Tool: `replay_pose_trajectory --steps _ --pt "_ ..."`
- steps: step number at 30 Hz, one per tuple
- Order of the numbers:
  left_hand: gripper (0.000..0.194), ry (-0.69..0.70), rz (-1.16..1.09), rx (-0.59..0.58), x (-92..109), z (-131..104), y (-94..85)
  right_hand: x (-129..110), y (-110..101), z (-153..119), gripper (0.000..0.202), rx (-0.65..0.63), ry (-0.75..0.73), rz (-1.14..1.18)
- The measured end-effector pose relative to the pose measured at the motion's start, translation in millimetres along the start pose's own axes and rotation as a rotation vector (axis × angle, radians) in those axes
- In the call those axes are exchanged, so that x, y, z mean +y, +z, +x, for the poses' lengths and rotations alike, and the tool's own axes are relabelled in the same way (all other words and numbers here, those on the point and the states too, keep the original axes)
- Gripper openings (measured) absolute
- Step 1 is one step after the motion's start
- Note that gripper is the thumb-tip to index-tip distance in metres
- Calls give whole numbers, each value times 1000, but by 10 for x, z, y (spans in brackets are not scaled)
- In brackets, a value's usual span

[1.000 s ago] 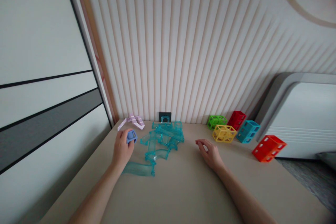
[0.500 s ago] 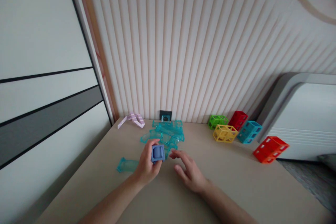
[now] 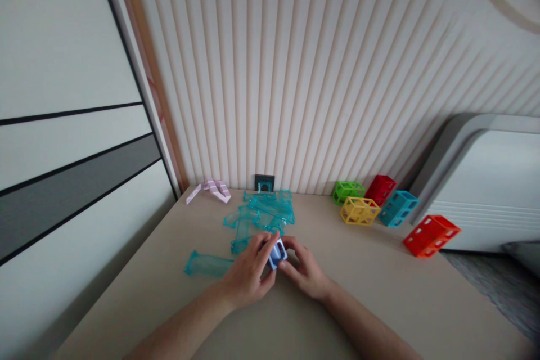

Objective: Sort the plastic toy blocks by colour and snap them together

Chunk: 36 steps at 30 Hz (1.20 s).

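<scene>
A small blue plastic block [image 3: 276, 255] with an open, framed face is held between both hands above the table. My left hand [image 3: 248, 270] grips it from the left, fingers over its top and thumb below. On the right side, the fingertips and thumb of my right hand [image 3: 307, 270] close on the same block. Just beyond the hands lies a heap of clear teal plastic pieces [image 3: 270, 208]. One separate teal piece [image 3: 207, 264] rests left of my left hand, its right end close to the hand.
Green [image 3: 348, 192], yellow [image 3: 360, 211], dark red [image 3: 381, 190], blue [image 3: 399, 207] and orange-red [image 3: 431, 235] framed blocks stand on the right of the table [image 3: 358, 281]. Lilac striped pieces [image 3: 217, 190] lie back left. A black socket [image 3: 264, 183] sits at the ribbed wall [image 3: 270, 79].
The blue block has moved right and turned in my left hand. My right hand, open and apart from it before, has now closed on its right side.
</scene>
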<state>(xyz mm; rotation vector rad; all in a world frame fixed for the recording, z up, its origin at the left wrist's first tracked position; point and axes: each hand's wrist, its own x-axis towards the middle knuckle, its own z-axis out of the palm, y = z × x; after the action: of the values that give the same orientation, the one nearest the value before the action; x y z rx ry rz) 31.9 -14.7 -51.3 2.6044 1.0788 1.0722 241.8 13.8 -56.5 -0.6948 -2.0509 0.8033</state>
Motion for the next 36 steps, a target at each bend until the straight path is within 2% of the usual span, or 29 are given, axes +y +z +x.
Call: replay_pose_trajectory --steps 5,9,15,18,21,23,25,28,30,33,36 --pt "81 57 85 -60 -48 23 -5 47 -69 -19 51 -28 10 -70" --pt "82 133 137 -7 -106 10 59 1 -104 -36 61 -59 1 -189" --pt "88 209 218 20 -146 -20 115 -111 -93 -23 71 -50 -88 -342" --pt "90 218 274 4 -118 -15 111 -118 -81 -17 67 -30 -80 -381" --pt "89 209 321 -22 -83 -1 71 -71 -197 -41 62 17 -5 -455" --pt "84 181 346 -55 -69 4 33 5 -403 -114 58 125 118 -511" --pt "79 139 360 -80 -68 3 0 121 -714 -268 55 285 219 -569" --pt "75 86 363 -92 -85 -8 -25 324 -1291 -677 57 558 286 -687" --pt "74 75 362 -90 -103 -17 -27 424 -1668 -1041 64 671 424 -764" --pt "72 73 356 -96 -122 -29 -19 473 -2111 -1599 73 729 664 -876" --pt "71 72 342 -106 -123 -32 -1 454 -2375 -2011 80 759 899 -868"
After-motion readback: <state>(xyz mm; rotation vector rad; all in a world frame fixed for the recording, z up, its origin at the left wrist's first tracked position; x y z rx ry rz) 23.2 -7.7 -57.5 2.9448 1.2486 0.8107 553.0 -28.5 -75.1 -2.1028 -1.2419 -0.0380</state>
